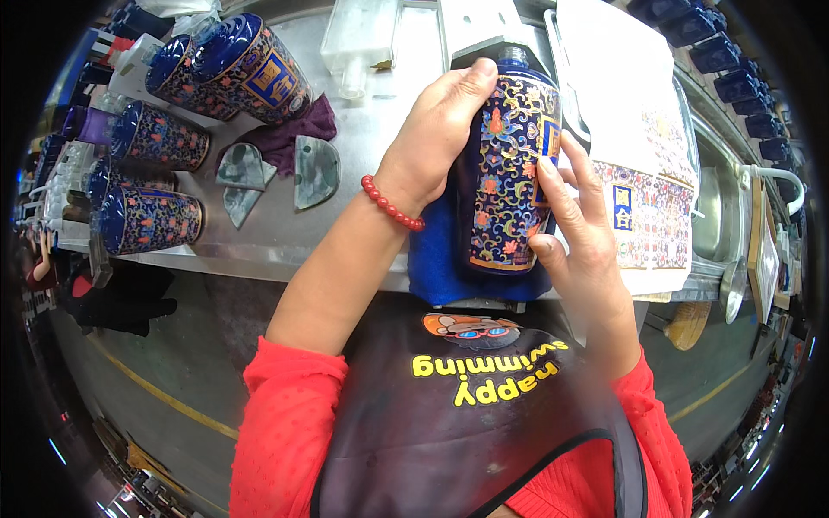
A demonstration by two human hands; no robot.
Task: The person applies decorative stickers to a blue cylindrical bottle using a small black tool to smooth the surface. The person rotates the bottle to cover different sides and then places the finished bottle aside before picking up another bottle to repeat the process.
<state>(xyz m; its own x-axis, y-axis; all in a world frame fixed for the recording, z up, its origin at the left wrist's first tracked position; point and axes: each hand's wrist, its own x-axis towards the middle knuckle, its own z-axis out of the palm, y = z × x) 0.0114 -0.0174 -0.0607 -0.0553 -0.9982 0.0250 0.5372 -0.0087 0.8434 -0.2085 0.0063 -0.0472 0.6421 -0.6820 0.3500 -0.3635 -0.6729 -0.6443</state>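
I see a dk-blue bottle [505, 173] w/ gold scrolls & orange flowers, same pattern on the bottles [155, 220] lying left, blue cloth [436, 272] under it, purple rag [294, 138], grey-green marbled pieces [315, 171], red bead bracelet [390, 205], red sleeves [285, 414].

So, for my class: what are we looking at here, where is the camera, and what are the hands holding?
There is no machine here. A camera worn on a person's head looks down at their own two hands, and its wide lens bends straight edges. The left hand and right hand both grip a dark blue bottle with a flowery pattern, standing on a blue cloth. On the metal table more patterned bottles lie on their sides to the left, beside a purple cloth and grey curved pieces. Printed sheets lie to the right.
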